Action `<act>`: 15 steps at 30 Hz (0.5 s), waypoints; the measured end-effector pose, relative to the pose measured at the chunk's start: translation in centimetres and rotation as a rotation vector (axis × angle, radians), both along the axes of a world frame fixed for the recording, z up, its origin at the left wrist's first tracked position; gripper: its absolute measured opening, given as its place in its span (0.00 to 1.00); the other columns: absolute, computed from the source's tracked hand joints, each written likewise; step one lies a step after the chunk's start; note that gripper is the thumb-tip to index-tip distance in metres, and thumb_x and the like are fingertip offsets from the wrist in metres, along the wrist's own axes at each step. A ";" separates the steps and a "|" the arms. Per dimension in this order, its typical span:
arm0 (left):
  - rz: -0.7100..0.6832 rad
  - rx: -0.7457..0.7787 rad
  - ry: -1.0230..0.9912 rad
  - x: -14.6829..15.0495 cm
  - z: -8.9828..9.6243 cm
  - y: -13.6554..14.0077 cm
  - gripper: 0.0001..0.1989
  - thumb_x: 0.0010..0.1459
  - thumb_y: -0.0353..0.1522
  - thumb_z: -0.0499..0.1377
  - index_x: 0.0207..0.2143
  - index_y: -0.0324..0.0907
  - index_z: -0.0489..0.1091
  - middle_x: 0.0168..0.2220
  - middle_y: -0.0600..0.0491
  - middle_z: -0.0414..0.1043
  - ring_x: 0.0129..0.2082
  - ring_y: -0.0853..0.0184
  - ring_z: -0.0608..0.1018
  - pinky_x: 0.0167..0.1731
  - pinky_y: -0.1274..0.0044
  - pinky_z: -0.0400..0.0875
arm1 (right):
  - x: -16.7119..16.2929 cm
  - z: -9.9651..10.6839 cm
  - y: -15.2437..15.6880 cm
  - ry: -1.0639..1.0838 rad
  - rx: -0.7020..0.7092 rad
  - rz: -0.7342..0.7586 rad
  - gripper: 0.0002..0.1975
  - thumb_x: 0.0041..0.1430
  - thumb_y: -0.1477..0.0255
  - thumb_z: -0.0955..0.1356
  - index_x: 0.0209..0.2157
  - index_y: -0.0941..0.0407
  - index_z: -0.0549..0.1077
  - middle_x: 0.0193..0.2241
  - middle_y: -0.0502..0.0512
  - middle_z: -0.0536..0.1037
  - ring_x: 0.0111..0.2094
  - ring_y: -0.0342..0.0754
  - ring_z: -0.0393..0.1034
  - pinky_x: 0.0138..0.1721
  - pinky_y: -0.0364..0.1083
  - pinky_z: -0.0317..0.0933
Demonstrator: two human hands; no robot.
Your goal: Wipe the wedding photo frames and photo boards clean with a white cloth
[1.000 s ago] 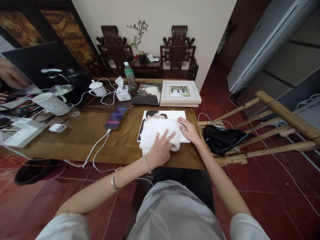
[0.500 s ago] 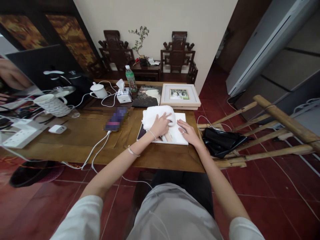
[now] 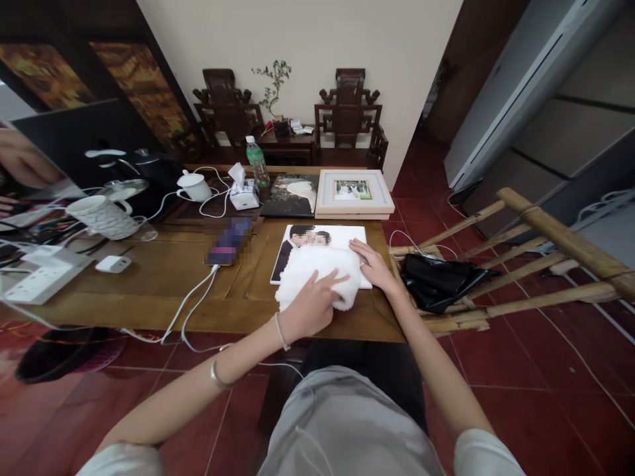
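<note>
A white photo panel (image 3: 342,236) with a printed picture of two people lies flat on the wooden table in front of me. My left hand (image 3: 312,304) grips a folded white towel (image 3: 322,264), fingers spread over its top and the thumb out of sight. The towel covers the lower middle of the panel and hangs over its near edge. At the panel's right side rests my right hand (image 3: 373,264), its fingers stretched out flat on the surface, holding nothing.
Behind the panel lie a dark photo board (image 3: 278,198) and a pale picture frame (image 3: 354,210). A phone (image 3: 228,241) on a white cable, a tissue box (image 3: 245,196), a bottle (image 3: 256,162), mugs and a power strip (image 3: 44,277) stand leftward. A bamboo chair (image 3: 520,297) is at right.
My left hand has drawn the towel toward me, from the panel's upper part to its near edge, uncovering the printed faces. My right hand stays at the panel's right side.
</note>
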State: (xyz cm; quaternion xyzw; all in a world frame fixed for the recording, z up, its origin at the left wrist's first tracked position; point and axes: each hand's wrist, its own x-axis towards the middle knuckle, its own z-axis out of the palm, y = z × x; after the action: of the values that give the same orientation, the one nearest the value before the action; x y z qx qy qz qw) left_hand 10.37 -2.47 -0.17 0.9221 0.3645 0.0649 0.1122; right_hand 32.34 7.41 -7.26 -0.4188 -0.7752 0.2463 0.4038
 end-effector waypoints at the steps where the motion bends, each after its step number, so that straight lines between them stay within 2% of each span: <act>1: 0.018 -0.004 -0.009 -0.1 0.0 0.8 0.25 0.51 0.18 0.47 0.46 0.40 0.74 0.65 0.49 0.55 0.67 0.56 0.55 0.62 0.54 0.52 | 0.0 0.0 0.0 0.003 -0.004 -0.009 0.22 0.58 0.74 0.63 0.53 0.54 0.73 0.57 0.57 0.71 0.62 0.53 0.59 0.65 0.58 0.50; 7: 0.181 0.030 -0.002 0.0 -1.2 9.5 0.24 0.54 0.22 0.47 0.50 0.37 0.72 0.66 0.45 0.54 0.68 0.55 0.51 0.62 0.51 0.47 | -0.3 0.0 -0.1 0.025 -0.028 -0.044 0.18 0.62 0.67 0.64 0.52 0.52 0.74 0.57 0.57 0.71 0.62 0.53 0.60 0.64 0.58 0.51; 9: 0.228 0.065 -0.014 0.3 -1.6 11.6 0.24 0.55 0.22 0.46 0.52 0.36 0.70 0.66 0.45 0.54 0.68 0.55 0.51 0.62 0.50 0.46 | -0.3 0.0 -0.1 0.020 -0.021 -0.043 0.18 0.62 0.67 0.64 0.52 0.52 0.74 0.57 0.57 0.71 0.62 0.53 0.60 0.64 0.58 0.51; 12: 0.264 0.131 -0.012 0.8 -1.9 12.8 0.23 0.55 0.23 0.47 0.52 0.37 0.70 0.66 0.45 0.53 0.68 0.54 0.51 0.62 0.48 0.45 | -0.3 0.2 -0.1 0.014 -0.016 -0.044 0.18 0.62 0.67 0.64 0.52 0.51 0.74 0.57 0.56 0.72 0.62 0.52 0.60 0.64 0.57 0.51; 15: 0.239 0.160 0.013 1.2 -1.9 11.9 0.22 0.54 0.23 0.48 0.49 0.39 0.72 0.66 0.47 0.53 0.68 0.53 0.51 0.62 0.47 0.44 | -0.3 0.3 -0.2 0.013 -0.024 -0.050 0.18 0.61 0.67 0.64 0.52 0.51 0.74 0.56 0.55 0.72 0.62 0.52 0.60 0.64 0.57 0.51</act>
State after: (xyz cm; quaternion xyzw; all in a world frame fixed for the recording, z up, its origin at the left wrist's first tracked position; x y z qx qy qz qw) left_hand 11.56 9.41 -2.11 0.8786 0.4661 0.1007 0.0277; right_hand 32.04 7.24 -7.01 -0.4413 -0.7587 0.2484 0.4099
